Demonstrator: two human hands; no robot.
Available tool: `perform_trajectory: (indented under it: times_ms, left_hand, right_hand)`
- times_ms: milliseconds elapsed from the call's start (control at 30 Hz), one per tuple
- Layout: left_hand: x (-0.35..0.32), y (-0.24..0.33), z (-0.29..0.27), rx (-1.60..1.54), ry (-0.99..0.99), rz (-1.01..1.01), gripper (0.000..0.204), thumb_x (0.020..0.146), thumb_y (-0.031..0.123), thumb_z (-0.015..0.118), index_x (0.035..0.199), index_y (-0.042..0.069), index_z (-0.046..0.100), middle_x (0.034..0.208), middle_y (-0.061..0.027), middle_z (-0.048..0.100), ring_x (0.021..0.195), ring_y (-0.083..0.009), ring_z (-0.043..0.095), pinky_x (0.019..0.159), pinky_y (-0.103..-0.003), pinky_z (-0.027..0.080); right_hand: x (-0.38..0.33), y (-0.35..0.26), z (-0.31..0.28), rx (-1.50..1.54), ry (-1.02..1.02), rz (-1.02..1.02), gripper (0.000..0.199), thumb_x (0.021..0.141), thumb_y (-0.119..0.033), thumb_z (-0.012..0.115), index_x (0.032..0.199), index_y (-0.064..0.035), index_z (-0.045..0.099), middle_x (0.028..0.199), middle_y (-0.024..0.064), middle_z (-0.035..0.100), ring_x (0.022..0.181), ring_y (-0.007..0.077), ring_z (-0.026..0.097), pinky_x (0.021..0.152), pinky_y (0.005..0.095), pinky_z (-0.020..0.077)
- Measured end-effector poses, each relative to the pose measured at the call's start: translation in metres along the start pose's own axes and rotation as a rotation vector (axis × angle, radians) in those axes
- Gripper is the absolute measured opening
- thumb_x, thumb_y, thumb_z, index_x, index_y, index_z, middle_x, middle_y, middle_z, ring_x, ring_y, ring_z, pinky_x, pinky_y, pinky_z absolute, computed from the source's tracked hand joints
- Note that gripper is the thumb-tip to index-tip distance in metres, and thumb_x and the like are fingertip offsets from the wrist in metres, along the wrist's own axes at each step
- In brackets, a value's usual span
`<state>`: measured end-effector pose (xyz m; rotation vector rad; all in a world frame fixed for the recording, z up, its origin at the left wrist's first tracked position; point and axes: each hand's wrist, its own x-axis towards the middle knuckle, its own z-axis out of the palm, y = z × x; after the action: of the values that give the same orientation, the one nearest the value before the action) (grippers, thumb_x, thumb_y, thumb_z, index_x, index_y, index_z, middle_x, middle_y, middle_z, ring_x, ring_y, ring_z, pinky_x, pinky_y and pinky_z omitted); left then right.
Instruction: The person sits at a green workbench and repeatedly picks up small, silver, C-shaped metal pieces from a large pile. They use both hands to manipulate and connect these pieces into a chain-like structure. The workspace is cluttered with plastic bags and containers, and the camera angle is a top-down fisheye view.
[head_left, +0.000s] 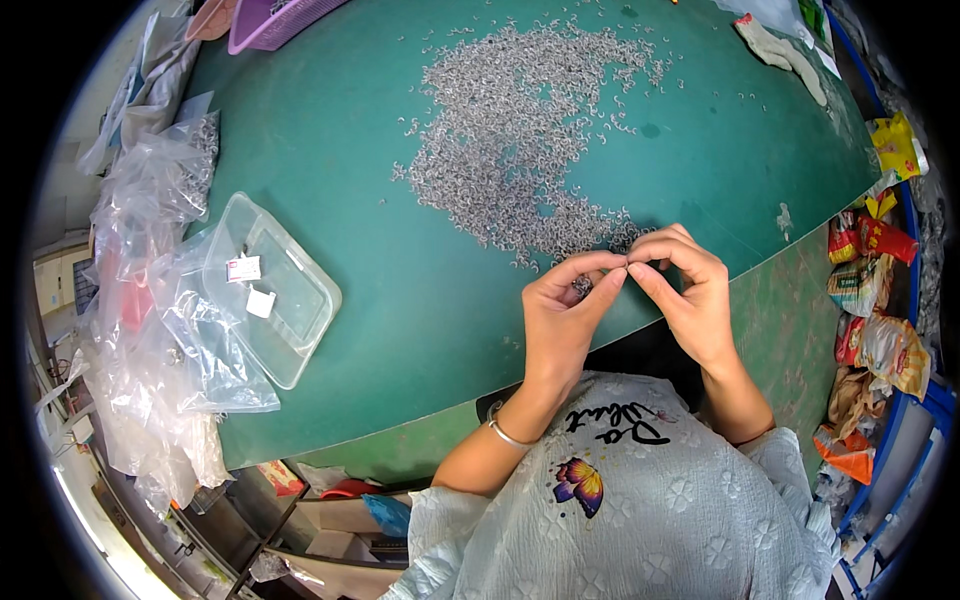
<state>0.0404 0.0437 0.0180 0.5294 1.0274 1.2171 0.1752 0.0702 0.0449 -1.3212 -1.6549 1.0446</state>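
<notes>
A wide heap of small, curved silvery metal pieces (500, 140) is spread over the green table (340, 140). At the heap's near edge, my left hand (570, 315) and my right hand (690, 295) meet fingertip to fingertip. Thumb and forefinger of each hand are pinched together. What lies between the fingertips is too small to make out. A few of the metal pieces show behind the left thumb, within the curl of the left fingers; whether they are held or lie on the table I cannot tell.
To the left stands a clear plastic box (318, 345) with small white slips, beside crumpled clear plastic bags (140, 300). A pink basket (275, 25) is at the far left edge, a white glove (780, 58) at the far right. Colourful packets (885, 240) fill a blue rack on the right.
</notes>
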Motion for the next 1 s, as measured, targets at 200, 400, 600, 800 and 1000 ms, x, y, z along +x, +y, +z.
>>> perform_trajectory:
  times_ms: [200,400,600,800,1000]
  left_hand:
    - [-0.006,0.007,0.003,0.038,-0.035,0.109,0.013,0.078,-0.005,0.061,0.089,0.000,0.064,0.079,0.0026,0.054,0.063,0.0003,0.040,0.051,-0.014,0.032]
    - [-0.008,0.012,0.002,0.090,-0.100,0.235,0.018,0.075,-0.011,0.059,0.090,-0.002,0.062,0.086,-0.0020,0.057,0.066,-0.0020,0.043,0.054,-0.015,0.035]
    - [-0.017,0.029,0.010,0.038,-0.081,0.092,0.021,0.074,-0.012,0.059,0.093,-0.004,0.060,0.082,-0.0035,0.058,0.068,-0.0042,0.046,0.057,-0.016,0.037]
    - [-0.021,0.026,0.006,0.033,-0.113,0.106,0.018,0.077,-0.010,0.059,0.093,-0.002,0.061,0.077,0.0014,0.056,0.063,-0.0003,0.044,0.051,-0.014,0.034]
    - [-0.021,0.030,0.007,-0.078,-0.100,-0.008,0.016,0.077,-0.009,0.060,0.092,-0.003,0.062,0.081,0.0002,0.058,0.065,-0.0010,0.045,0.051,-0.014,0.035]
  right_hand:
    - [-0.003,0.000,-0.002,0.045,0.002,-0.094,0.008,0.072,-0.001,0.066,0.079,0.0002,0.061,0.079,0.0080,0.061,0.076,0.0184,0.054,0.070,0.0288,0.0421]
    - [-0.004,-0.006,-0.005,0.105,-0.040,-0.107,0.010,0.071,0.000,0.066,0.080,0.0004,0.062,0.081,0.0075,0.060,0.077,0.0177,0.053,0.070,0.0281,0.0416]
    - [-0.005,-0.012,-0.007,0.197,-0.043,-0.116,0.010,0.070,0.002,0.066,0.079,0.0002,0.063,0.080,0.0083,0.060,0.078,0.0177,0.053,0.070,0.0281,0.0411]
    - [-0.007,-0.016,-0.008,0.182,-0.029,-0.171,0.009,0.070,0.002,0.066,0.079,0.0003,0.063,0.079,0.0083,0.059,0.076,0.0184,0.052,0.069,0.0286,0.0413]
    - [-0.006,-0.018,-0.011,0.017,-0.003,-0.331,0.013,0.066,0.002,0.067,0.079,0.0008,0.064,0.078,0.0079,0.059,0.074,0.0206,0.053,0.066,0.0302,0.0417]
